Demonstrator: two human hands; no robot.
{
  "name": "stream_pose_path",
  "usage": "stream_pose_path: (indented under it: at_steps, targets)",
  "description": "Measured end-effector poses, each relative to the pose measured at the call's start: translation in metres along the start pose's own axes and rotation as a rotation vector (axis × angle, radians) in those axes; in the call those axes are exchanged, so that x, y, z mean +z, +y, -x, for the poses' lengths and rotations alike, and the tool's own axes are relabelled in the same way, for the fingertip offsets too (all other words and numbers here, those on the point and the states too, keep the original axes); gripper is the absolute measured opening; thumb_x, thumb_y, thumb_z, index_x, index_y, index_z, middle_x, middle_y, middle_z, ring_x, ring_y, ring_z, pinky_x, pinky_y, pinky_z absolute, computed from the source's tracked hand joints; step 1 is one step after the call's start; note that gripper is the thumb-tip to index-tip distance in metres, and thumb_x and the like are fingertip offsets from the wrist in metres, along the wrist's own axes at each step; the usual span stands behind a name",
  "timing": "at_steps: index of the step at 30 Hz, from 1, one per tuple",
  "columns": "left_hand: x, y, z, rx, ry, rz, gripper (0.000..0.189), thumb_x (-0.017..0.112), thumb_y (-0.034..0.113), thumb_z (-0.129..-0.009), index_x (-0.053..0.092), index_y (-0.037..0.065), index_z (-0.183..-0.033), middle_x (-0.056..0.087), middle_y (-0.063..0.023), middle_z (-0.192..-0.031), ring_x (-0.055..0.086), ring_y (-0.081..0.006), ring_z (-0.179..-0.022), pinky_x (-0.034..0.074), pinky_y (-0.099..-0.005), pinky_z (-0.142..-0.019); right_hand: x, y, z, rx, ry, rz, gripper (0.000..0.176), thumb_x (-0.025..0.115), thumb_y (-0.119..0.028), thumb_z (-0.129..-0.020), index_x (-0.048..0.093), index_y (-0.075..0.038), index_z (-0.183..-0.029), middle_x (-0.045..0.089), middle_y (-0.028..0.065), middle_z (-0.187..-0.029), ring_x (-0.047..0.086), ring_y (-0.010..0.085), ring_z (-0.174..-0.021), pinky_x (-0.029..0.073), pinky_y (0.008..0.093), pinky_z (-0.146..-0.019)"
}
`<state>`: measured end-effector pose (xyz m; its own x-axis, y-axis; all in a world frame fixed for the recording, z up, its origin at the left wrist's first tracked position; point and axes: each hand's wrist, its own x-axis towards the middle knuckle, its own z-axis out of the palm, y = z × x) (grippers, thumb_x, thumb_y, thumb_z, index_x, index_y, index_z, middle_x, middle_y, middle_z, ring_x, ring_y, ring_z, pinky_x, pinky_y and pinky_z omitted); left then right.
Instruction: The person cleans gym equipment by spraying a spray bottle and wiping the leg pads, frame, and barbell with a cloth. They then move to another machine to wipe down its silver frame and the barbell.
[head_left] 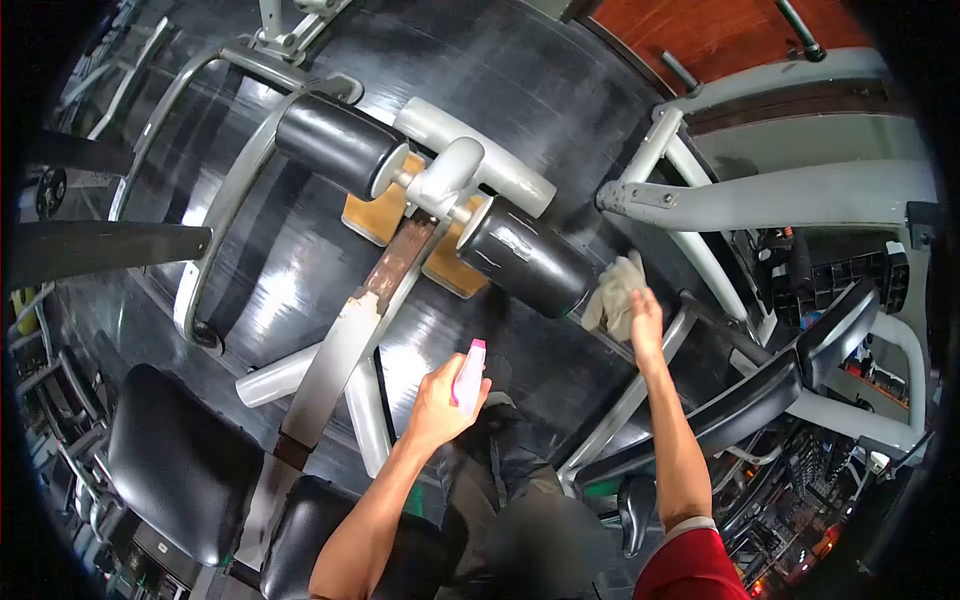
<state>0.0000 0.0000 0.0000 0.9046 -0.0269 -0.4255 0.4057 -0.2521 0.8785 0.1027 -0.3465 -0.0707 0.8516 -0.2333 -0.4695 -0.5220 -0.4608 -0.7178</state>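
My left hand (446, 403) is wrapped round a small white bottle with a pink top (469, 377), held in front of my legs. Out to the right, my right hand (646, 322) grips a crumpled beige cloth (612, 297). The cloth is right at the outer end of a black foam roller (525, 255) on the exercise machine. A matching black roller (340, 143) sits on the other side of the central bar. Some light scuffs or shiny marks show on the nearer roller.
The machine's worn grey beam (340, 350) runs down to black padded seats (180, 465) at lower left. Another machine's grey frame (760, 200) stands at right, with a black bench pad (700, 420) below it. Dark shiny flooring (500, 70) lies underneath.
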Motion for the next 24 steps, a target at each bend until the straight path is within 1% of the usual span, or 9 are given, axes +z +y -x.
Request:
stream_pose_path:
  at_steps: [1, 3, 5, 6, 10, 11, 20, 22, 24]
  targets:
    - [0.002, -0.003, -0.001, 0.006, -0.012, -0.012, 0.024, 0.073, 0.008, -0.081, 0.061, 0.0, -0.1, 0.071, -0.0138, -0.093, 0.072, -0.0263, -0.086, 0.055, -0.0334, -0.076, 0.0, -0.016, -0.005, 0.035, 0.04, -0.285, 0.043, 0.047, -0.03, -0.101, 0.053, -0.003, -0.134, 0.06, 0.0101, -0.131, 0.055, 0.021, -0.121, 0.035, 0.033, -0.107]
    - [-0.009, -0.007, 0.003, -0.007, -0.009, -0.068, 0.024, 0.073, 0.008, -0.081, 0.061, 0.0, -0.099, 0.071, -0.0142, -0.093, 0.072, -0.026, -0.086, 0.055, -0.0336, -0.075, 0.033, -0.041, -0.022, -0.084, 0.105, -0.421, 0.046, 0.048, -0.032, -0.101, 0.051, -0.002, -0.136, 0.06, 0.0109, -0.13, 0.054, 0.0211, -0.121, 0.037, 0.0321, -0.105]
    - [-0.004, -0.008, 0.003, 0.01, 0.0, -0.058, 0.022, 0.073, 0.007, -0.08, 0.061, 0.0, -0.098, 0.071, -0.014, -0.092, 0.072, -0.0262, -0.085, 0.055, -0.0338, -0.074, 0.048, -0.091, -0.032, -0.207, 0.122, -0.141, 0.053, 0.051, -0.039, -0.1, 0.052, 0.001, -0.135, 0.058, 0.0155, -0.133, 0.051, 0.0257, -0.126, 0.036, 0.0354, -0.106]
    - [0.0, -0.007, 0.001, 0.013, -0.001, -0.05, 0.022, 0.073, 0.007, -0.08, 0.061, 0.0, -0.098, 0.071, -0.014, -0.092, 0.072, -0.0262, -0.085, 0.055, -0.0338, -0.074, 0.069, -0.094, -0.045, -0.256, 0.285, 0.073, 0.053, 0.052, -0.038, -0.1, 0.052, 0.003, -0.134, 0.057, 0.0195, -0.133, 0.052, 0.0285, -0.126, 0.038, 0.036, -0.104]
    - [-0.001, -0.005, 0.002, 0.023, -0.002, -0.056, 0.021, 0.073, 0.006, -0.08, 0.061, 0.0, -0.097, 0.071, -0.0135, -0.091, 0.072, -0.0263, -0.084, 0.055, -0.0335, -0.073, 0.133, -0.151, -0.048, -0.677, -0.238, 0.278, 0.027, 0.06, -0.013, -0.091, 0.062, -0.002, -0.116, 0.065, 0.0189, -0.116, 0.061, 0.0352, -0.11, 0.048, 0.0394, -0.094]
    - [-0.002, -0.005, 0.001, 0.004, -0.02, -0.088, 0.021, 0.073, 0.006, -0.08, 0.061, 0.0, -0.097, 0.071, -0.0134, -0.091, 0.072, -0.0264, -0.083, 0.055, -0.0333, -0.073, 0.151, -0.145, -0.045, -0.919, -0.138, 0.405, 0.028, 0.06, -0.007, -0.088, 0.064, -0.007, -0.116, 0.064, 0.0141, -0.121, 0.059, 0.0329, -0.114, 0.047, 0.0404, -0.097]
    - [-0.003, -0.007, 0.002, -0.003, -0.001, -0.07, 0.021, 0.072, 0.005, -0.08, 0.062, 0.0, -0.098, 0.071, -0.0129, -0.09, 0.072, -0.0254, -0.082, 0.055, -0.0332, -0.073, 0.064, -0.077, 0.024, -0.859, -0.015, 0.659, 0.053, 0.055, 0.009, -0.074, 0.067, -0.018, -0.118, 0.059, 0.0031, -0.131, 0.055, 0.0284, -0.121, 0.046, 0.038, -0.101]
    - [-0.003, -0.006, 0.001, 0.002, 0.005, -0.079, 0.021, 0.073, 0.006, -0.08, 0.062, 0.0, -0.098, 0.071, -0.0129, -0.09, 0.072, -0.0257, -0.083, 0.055, -0.0335, -0.074, 0.038, -0.059, 0.031, -0.672, -0.067, 0.552, 0.053, 0.05, 0.013, -0.075, 0.065, -0.014, -0.118, 0.06, 0.0105, -0.128, 0.058, 0.0312, -0.117, 0.047, 0.0393, -0.098]
    - [-0.002, -0.002, 0.002, 0.016, 0.004, -0.055, 0.022, 0.073, 0.007, -0.08, 0.062, 0.001, -0.098, 0.071, -0.013, -0.09, 0.072, -0.0274, -0.084, 0.055, -0.0341, -0.075, 0.019, -0.039, 0.02, -0.313, -0.12, 0.295, 0.04, 0.042, 0.007, -0.088, 0.061, -0.007, -0.12, 0.064, 0.0206, -0.117, 0.063, 0.0311, -0.111, 0.047, 0.0382, -0.094]
